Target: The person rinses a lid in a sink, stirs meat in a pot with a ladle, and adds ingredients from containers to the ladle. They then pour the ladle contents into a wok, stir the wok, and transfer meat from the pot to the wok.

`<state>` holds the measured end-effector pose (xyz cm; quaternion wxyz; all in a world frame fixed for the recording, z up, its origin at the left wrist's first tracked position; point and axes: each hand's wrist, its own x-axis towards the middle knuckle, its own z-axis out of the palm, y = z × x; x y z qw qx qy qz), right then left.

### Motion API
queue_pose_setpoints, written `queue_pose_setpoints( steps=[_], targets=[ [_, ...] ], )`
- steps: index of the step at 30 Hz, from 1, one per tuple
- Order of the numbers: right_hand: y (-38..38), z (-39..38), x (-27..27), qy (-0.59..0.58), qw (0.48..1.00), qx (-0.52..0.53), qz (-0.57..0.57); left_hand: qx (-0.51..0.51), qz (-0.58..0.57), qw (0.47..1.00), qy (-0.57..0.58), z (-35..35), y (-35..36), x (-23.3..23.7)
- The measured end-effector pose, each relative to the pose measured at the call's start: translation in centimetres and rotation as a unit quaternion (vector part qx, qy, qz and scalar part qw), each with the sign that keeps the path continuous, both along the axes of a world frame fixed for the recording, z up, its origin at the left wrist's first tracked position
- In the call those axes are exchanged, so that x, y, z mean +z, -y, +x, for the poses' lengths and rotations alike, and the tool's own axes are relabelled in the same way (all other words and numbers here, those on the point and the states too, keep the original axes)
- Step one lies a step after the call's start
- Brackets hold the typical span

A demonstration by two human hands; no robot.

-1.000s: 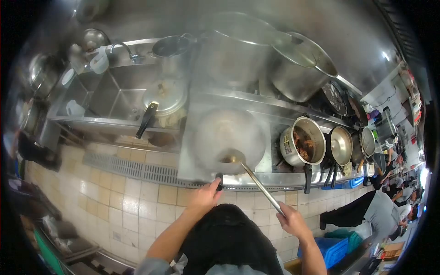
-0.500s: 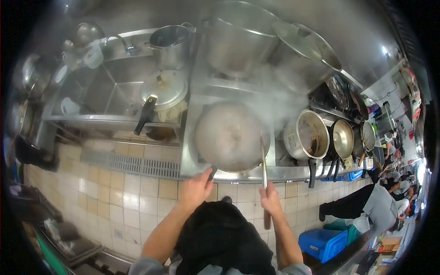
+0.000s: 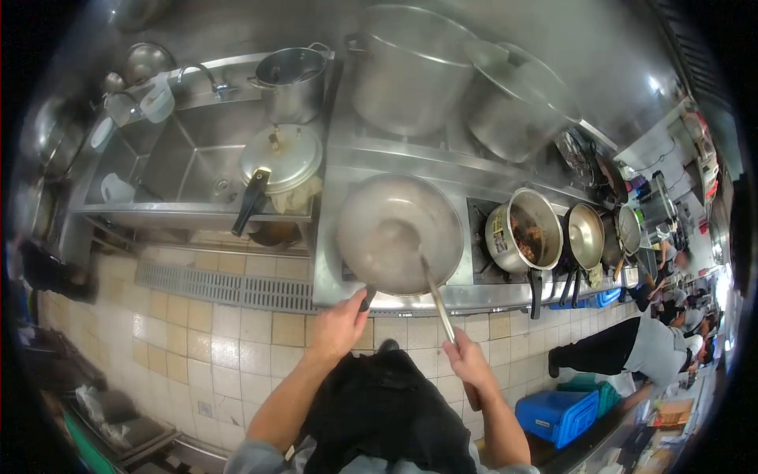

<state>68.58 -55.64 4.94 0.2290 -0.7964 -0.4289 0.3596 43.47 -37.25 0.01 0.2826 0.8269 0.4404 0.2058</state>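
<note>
A large steaming wok (image 3: 447,225) sits on the steel stove in front of me. My left hand (image 3: 339,330) is closed around the wok's short dark handle (image 3: 368,298) at the near rim. In my right hand (image 3: 467,360) is a long-shafted ladle (image 3: 439,304) with a brown grip. Its rounded head rests inside the wok, left of the shaft, blurred by steam. What lies in the wok is hard to make out through the haze.
To the right stand a pot with dark browned food (image 3: 527,229) and a frying pan (image 3: 586,237), handles jutting over the edge. Behind are tall stockpots (image 3: 410,79). A pressure cooker (image 3: 280,154) and sink (image 3: 201,158) are left. A co-worker (image 3: 616,347) bends at right near a blue bin (image 3: 557,417).
The ladle's head has swung left into the wok's middle, and my right hand has tilted and dropped slightly. Steam has thinned. My left hand stays on the handle.
</note>
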Motion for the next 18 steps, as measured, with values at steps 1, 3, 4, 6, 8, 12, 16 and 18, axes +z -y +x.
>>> queue_pose_setpoints(
  steps=[1,3,4,6,8,12,16,18],
  targets=[
    [-0.4,0.1,-0.4,0.047,0.999,-0.006,0.027,0.000,0.000,1.000,0.001,-0.1,0.1,0.0],
    [-1.1,0.5,-2.1,0.071,0.996,-0.033,0.035,-0.001,-0.021,1.000,0.006,-0.1,0.3,0.1],
    [-1.3,0.5,-2.6,0.094,0.993,-0.058,0.042,0.002,-0.022,1.000,0.008,0.2,0.0,0.3],
    [-2.6,-0.1,-2.7,-0.001,0.993,-0.117,-0.005,-0.014,-0.032,0.998,0.043,0.6,-0.6,0.7],
    [-3.0,-0.9,-1.6,-0.096,0.978,-0.176,-0.049,-0.015,-0.040,0.999,0.032,0.3,-0.7,0.2],
    [-0.9,-1.8,1.2,-0.071,0.995,-0.053,-0.039,0.014,-0.090,0.996,0.008,0.0,-0.1,1.2],
    [2.4,-3.0,0.3,-0.056,0.998,0.008,0.011,0.016,-0.103,0.993,0.062,-0.3,0.4,0.6],
    [1.7,-2.5,0.1,-0.049,0.999,0.015,-0.017,0.024,-0.052,0.992,0.116,-0.6,0.3,-1.2]
  ],
)
